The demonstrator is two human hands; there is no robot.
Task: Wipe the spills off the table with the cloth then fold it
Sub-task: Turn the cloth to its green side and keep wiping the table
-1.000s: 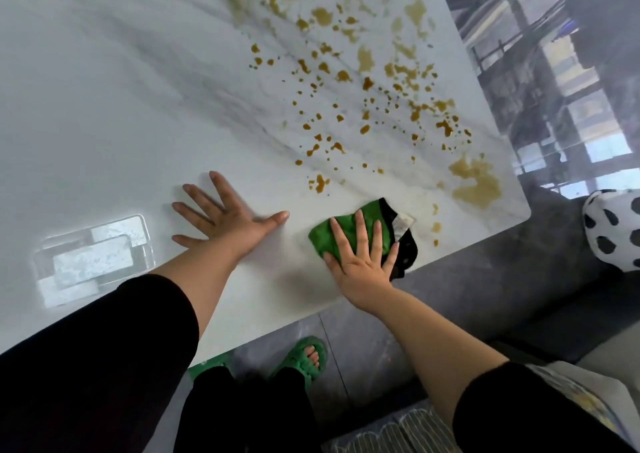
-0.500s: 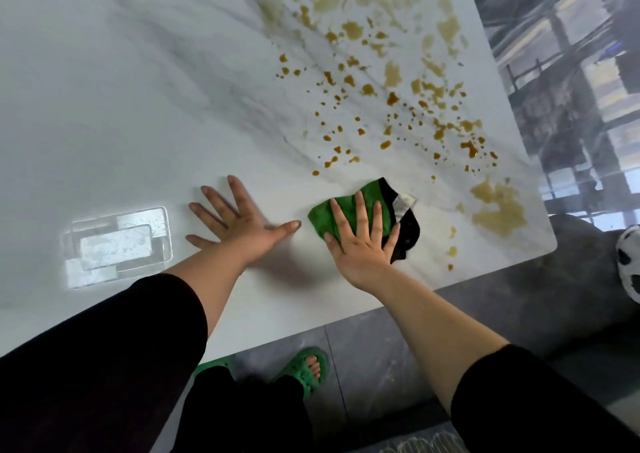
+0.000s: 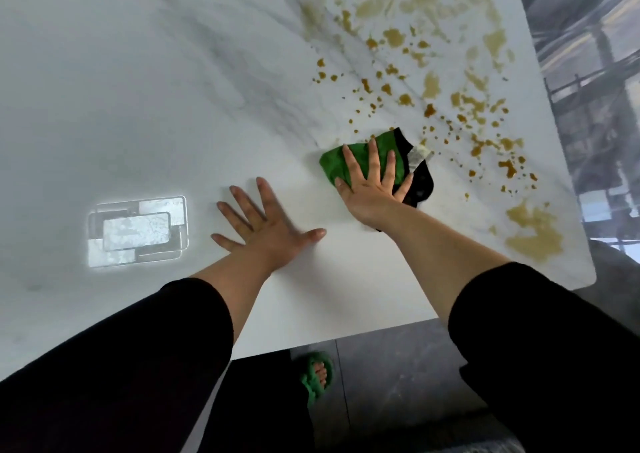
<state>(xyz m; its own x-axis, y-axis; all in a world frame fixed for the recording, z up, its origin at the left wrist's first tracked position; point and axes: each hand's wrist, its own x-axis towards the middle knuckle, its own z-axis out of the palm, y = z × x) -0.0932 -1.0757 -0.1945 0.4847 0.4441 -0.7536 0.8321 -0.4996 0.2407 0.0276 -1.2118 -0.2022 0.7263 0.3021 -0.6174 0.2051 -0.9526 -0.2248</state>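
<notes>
A bunched green and black cloth point(image 3: 417, 182) with a small white label lies on the white marble table point(image 3: 145, 99), right of centre. My right hand point(image 3: 372, 185) presses flat on the cloth with straight, spread fingers. My left hand point(image 3: 266, 225) rests flat on the bare table a little to the left of the cloth, fingers spread. Brown spills point(image 3: 429, 85) speckle the far right part of the table, just beyond the cloth. A larger brown puddle point(image 3: 533, 232) sits near the right front corner.
A bright reflection of a ceiling light point(image 3: 136, 232) shows on the table at the left. The table's front edge runs below my forearms, its rounded corner at the right. Under it I see grey floor tiles and a foot in a green sandal point(image 3: 317, 376).
My right hand has pushed the cloth away from me, up to the spots. The small drops nearest the cloth are gone. My left hand stays planted on the table.
</notes>
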